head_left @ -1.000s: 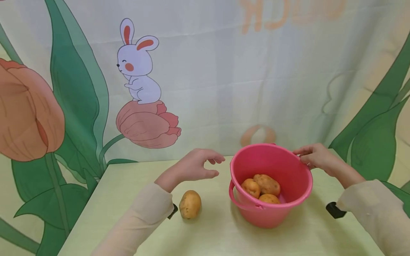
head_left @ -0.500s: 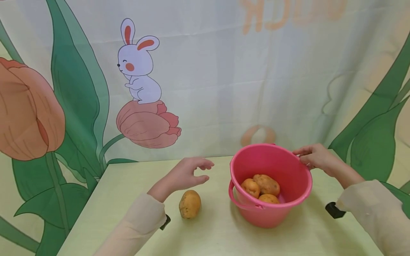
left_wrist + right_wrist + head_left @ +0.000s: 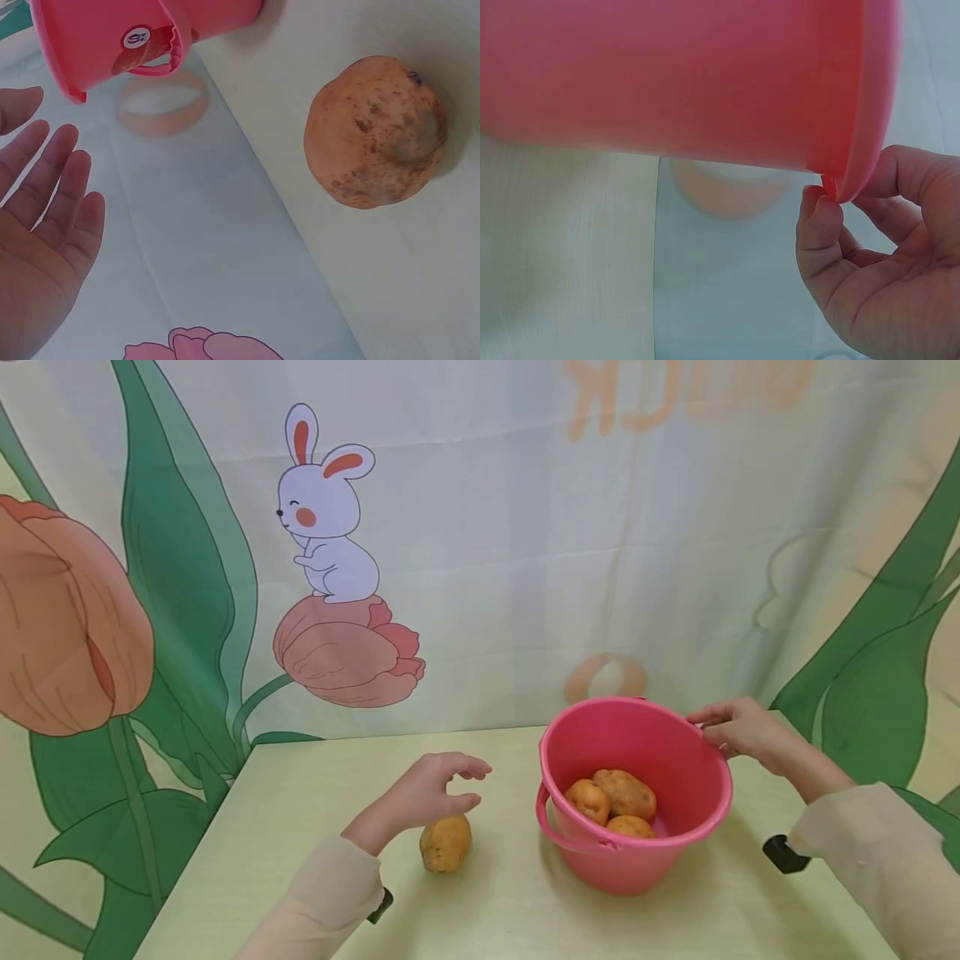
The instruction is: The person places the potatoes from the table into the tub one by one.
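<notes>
A pink bucket [image 3: 622, 868] stands on the table's right half, its handle [image 3: 558, 839] hanging down on the near left side. Three potatoes [image 3: 624, 793] lie inside it. My right hand [image 3: 746, 735] pinches the bucket's rim at the back right; the right wrist view shows thumb and fingers on either side of that rim [image 3: 866, 150]. A single potato [image 3: 446, 847] lies on the table left of the bucket, its upper end hidden behind my left hand [image 3: 427, 789]. That hand hovers with fingers spread and relaxed, holding nothing. In the left wrist view the potato [image 3: 375, 133] is apart from the fingers.
The pale yellow-green table [image 3: 247, 835] ends at the back against a hanging cloth [image 3: 480, 568] printed with tulips and a rabbit. A black wrist device [image 3: 785, 853] shows beneath the right sleeve, another [image 3: 381, 906] by the left sleeve.
My left hand has moved away from the bucket, left and toward me, and now overlaps the loose potato in the head view. The right hand and bucket have stayed in place.
</notes>
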A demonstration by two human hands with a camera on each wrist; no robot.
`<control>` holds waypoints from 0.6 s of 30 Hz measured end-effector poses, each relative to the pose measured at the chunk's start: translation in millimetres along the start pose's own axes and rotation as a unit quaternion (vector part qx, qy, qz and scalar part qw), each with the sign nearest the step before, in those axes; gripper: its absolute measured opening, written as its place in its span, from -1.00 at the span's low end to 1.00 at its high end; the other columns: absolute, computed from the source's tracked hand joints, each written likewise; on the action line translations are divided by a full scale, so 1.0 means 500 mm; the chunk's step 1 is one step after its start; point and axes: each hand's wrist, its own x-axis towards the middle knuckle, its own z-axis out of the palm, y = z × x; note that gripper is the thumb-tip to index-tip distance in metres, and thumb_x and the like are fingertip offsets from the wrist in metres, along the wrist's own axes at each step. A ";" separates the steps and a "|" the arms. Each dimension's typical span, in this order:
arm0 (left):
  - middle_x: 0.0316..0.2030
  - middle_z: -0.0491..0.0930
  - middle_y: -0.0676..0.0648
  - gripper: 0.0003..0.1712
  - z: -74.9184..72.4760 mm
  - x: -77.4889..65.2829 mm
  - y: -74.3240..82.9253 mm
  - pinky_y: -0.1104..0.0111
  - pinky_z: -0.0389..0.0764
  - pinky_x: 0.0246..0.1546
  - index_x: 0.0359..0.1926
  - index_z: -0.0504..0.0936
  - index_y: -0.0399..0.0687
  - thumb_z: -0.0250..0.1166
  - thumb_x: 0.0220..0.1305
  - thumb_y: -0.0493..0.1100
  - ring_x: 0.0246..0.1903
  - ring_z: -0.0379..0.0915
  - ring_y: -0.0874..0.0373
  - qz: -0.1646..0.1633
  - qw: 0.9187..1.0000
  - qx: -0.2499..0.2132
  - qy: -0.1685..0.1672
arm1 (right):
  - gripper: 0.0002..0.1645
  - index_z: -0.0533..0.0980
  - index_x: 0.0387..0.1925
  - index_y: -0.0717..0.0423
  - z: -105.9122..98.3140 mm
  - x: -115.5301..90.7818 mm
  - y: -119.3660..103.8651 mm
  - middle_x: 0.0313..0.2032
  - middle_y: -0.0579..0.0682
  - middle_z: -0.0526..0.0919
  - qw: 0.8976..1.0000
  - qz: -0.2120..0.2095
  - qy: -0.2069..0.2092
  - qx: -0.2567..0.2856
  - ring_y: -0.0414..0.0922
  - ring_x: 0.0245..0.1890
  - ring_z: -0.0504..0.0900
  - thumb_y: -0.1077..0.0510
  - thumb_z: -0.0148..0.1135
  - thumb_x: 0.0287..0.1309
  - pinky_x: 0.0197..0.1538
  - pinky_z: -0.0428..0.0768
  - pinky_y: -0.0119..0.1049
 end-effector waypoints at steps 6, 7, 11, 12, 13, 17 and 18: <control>-0.15 0.56 0.02 -0.63 0.012 -0.010 -0.012 0.18 0.44 -0.07 -0.03 0.51 -0.06 0.23 0.07 -0.21 -0.09 0.42 0.11 -0.010 1.000 -0.007 0.004 | -0.47 0.25 0.11 0.45 0.001 -0.002 -0.001 -0.08 0.32 0.51 1.000 0.000 0.000 0.002 -0.13 -0.36 0.57 0.28 -0.08 0.09 -0.27 0.59 -0.20; -0.15 0.57 0.02 -0.63 0.015 -0.012 -0.015 0.17 0.44 -0.07 -0.03 0.52 -0.06 0.23 0.07 -0.21 -0.09 0.42 0.11 -0.011 1.000 -0.009 0.004 | -0.47 0.25 0.12 0.45 0.001 -0.002 -0.001 -0.08 0.32 0.51 1.000 0.000 0.000 0.002 -0.13 -0.36 0.57 0.28 -0.08 0.09 -0.27 0.59 -0.20; -0.14 0.57 0.02 -0.63 0.028 -0.022 -0.030 0.14 0.43 -0.06 -0.04 0.52 -0.05 0.24 0.06 -0.22 -0.07 0.42 0.10 -0.023 0.999 -0.024 0.006 | -0.47 0.24 0.12 0.45 0.001 -0.002 -0.002 -0.08 0.32 0.51 1.000 0.001 -0.001 0.003 -0.13 -0.36 0.57 0.28 -0.08 0.10 -0.27 0.59 -0.20; -0.14 0.57 0.02 -0.63 0.031 -0.024 -0.034 0.14 0.43 -0.06 -0.05 0.53 -0.04 0.24 0.05 -0.22 -0.07 0.42 0.09 -0.027 0.999 -0.028 0.007 | -0.47 0.24 0.12 0.45 0.001 -0.002 -0.001 -0.08 0.32 0.51 1.000 0.001 -0.001 0.003 -0.12 -0.36 0.56 0.28 -0.08 0.10 -0.27 0.59 -0.20; -0.14 0.57 0.03 -0.64 0.034 -0.026 -0.038 0.14 0.43 -0.06 -0.05 0.53 -0.04 0.24 0.05 -0.22 -0.06 0.42 0.09 -0.031 0.999 -0.031 0.008 | -0.47 0.24 0.12 0.44 0.001 -0.002 0.000 -0.08 0.32 0.51 1.000 0.001 -0.001 0.003 -0.12 -0.36 0.57 0.28 -0.08 0.10 -0.27 0.59 -0.20; -0.14 0.57 0.02 -0.64 0.045 -0.032 -0.050 0.13 0.42 -0.03 -0.06 0.53 -0.03 0.24 0.04 -0.22 -0.05 0.41 0.08 -0.041 0.998 -0.043 0.008 | -0.48 0.25 0.12 0.44 0.001 0.001 0.004 -0.07 0.32 0.51 1.000 0.001 0.002 0.003 -0.13 -0.36 0.57 0.28 -0.07 0.10 -0.28 0.59 -0.21; -0.13 0.56 0.02 -0.64 0.046 -0.033 -0.052 0.13 0.42 -0.03 -0.06 0.53 -0.02 0.24 0.04 -0.23 -0.04 0.41 0.08 -0.043 0.998 -0.046 0.009 | -0.48 0.25 0.12 0.43 0.001 0.001 0.005 -0.08 0.31 0.51 1.000 0.001 0.002 0.003 -0.13 -0.35 0.57 0.28 -0.07 0.10 -0.28 0.59 -0.22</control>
